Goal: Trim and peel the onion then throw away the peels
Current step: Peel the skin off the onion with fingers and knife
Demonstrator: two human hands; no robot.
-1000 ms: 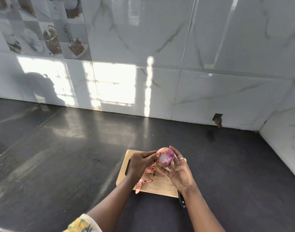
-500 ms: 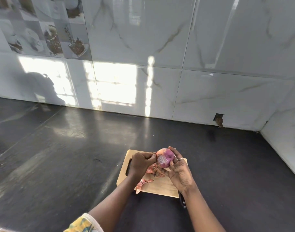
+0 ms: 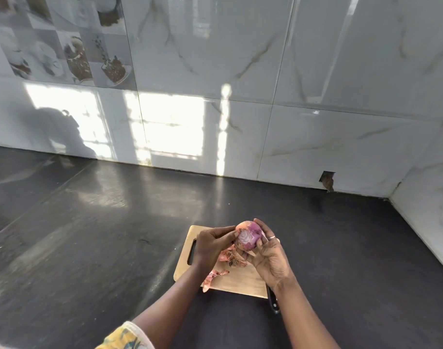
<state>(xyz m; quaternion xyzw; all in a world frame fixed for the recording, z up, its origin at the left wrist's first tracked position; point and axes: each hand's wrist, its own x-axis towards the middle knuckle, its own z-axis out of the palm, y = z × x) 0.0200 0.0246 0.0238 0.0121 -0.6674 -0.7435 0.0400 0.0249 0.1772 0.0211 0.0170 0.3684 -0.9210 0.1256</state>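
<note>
A red onion [image 3: 249, 236] with a trimmed, pale cut end facing me is held above a wooden cutting board [image 3: 236, 279]. My right hand [image 3: 270, 260] cups it from the right and below. My left hand [image 3: 211, 245] pinches the papery skin at the onion's left side. Loose orange-pink peels [image 3: 231, 256] lie on the board under the onion, and another peel [image 3: 212, 277] lies near the board's front edge.
A black knife handle [image 3: 273, 301] sticks out from under my right wrist at the board's front right corner. The dark countertop [image 3: 102, 235] meets marble-tiled walls [image 3: 316, 122] at the back and right.
The onion has turned slightly in my hands, and my left fingers have shifted on its skin. The peels on the board have not moved.
</note>
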